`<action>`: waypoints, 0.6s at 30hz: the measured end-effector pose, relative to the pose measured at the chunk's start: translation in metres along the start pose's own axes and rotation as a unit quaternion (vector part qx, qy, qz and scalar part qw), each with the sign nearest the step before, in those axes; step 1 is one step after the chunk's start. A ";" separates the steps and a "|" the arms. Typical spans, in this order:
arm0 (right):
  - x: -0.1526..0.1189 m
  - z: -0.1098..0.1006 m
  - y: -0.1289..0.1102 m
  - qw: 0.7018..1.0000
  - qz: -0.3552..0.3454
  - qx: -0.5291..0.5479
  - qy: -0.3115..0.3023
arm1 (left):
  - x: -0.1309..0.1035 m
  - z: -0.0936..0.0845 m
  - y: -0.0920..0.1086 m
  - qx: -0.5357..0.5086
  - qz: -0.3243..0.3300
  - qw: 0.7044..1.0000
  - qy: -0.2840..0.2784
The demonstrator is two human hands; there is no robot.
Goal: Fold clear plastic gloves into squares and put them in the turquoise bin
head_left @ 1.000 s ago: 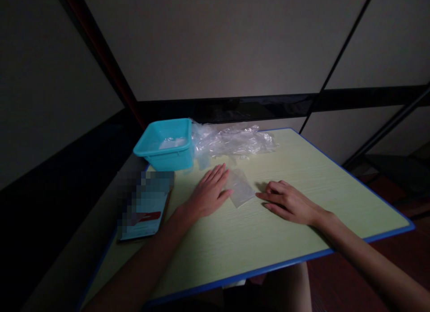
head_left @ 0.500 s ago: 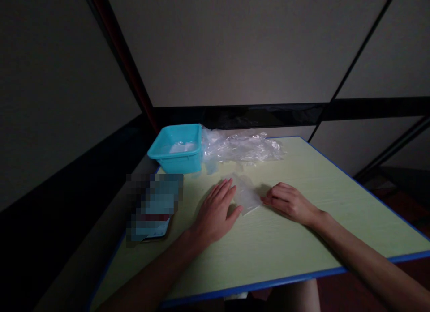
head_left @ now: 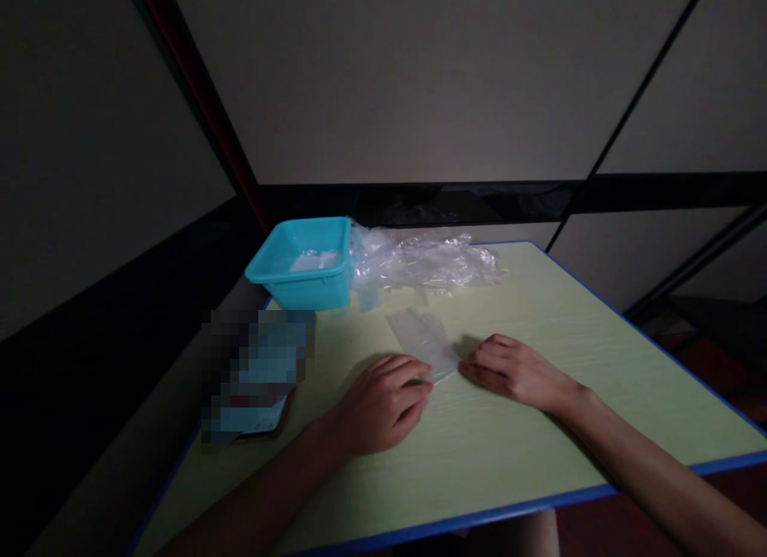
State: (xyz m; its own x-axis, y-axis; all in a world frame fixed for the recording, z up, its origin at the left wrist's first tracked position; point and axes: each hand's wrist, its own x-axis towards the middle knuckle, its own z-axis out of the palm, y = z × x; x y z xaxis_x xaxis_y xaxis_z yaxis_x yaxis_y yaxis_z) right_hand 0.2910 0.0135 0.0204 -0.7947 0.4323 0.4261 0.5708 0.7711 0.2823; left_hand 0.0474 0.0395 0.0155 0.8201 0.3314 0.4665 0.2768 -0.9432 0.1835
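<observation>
A small clear plastic bag [head_left: 424, 340] lies flat on the pale green table [head_left: 479, 453], between my two hands. Fingers bent together, my left hand [head_left: 383, 401] pinches the bag's near left corner. At the near right corner, my right hand [head_left: 509, 369] has its fingertips closed on the bag's edge, its side resting on the tabletop.
A turquoise basket [head_left: 305, 289] with white, shiny contents stands at the back left. Crumpled clear plastic [head_left: 431, 261] spreads to its right. A phone-like device [head_left: 264, 373], partly pixelated, lies at the left edge. A wall rises behind the table.
My left hand has drawn back toward me from lying spread on the bag's left side, and its fingers have closed at the near corner. My right hand stays at its corner.
</observation>
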 end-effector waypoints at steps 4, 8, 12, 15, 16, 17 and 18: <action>0.002 -0.001 0.000 1.000 -0.008 -0.009 -0.003 | -0.001 0.001 -0.001 -0.006 -0.003 1.000 -0.005; 0.003 -0.001 0.001 1.000 -0.018 -0.010 -0.009 | -0.001 0.001 -0.001 -0.014 -0.004 1.000 0.000; 0.004 0.000 0.001 1.000 -0.011 -0.013 -0.020 | 0.000 0.001 -0.001 -0.019 -0.004 1.000 0.004; 0.004 -0.001 0.002 0.999 -0.011 -0.015 -0.030 | 0.001 0.000 -0.001 -0.021 -0.003 1.000 0.002; 0.004 0.000 0.002 0.999 -0.013 -0.015 -0.032 | 0.001 0.000 -0.001 -0.021 -0.003 1.000 0.000; 0.003 0.000 0.002 0.999 -0.014 -0.016 -0.036 | 0.001 0.000 -0.001 -0.021 -0.004 1.000 -0.002; 0.003 0.000 0.002 0.999 -0.012 -0.017 -0.039 | 0.001 0.000 -0.001 -0.021 -0.006 1.000 -0.002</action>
State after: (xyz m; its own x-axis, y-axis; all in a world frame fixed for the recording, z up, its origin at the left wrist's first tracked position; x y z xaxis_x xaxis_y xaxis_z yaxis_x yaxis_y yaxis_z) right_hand 0.2898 0.0164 0.0221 -0.8215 0.4493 0.3510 0.5564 0.7662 0.3214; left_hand 0.0481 0.0404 0.0160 0.8193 0.3421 0.4601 0.2651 -0.9376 0.2251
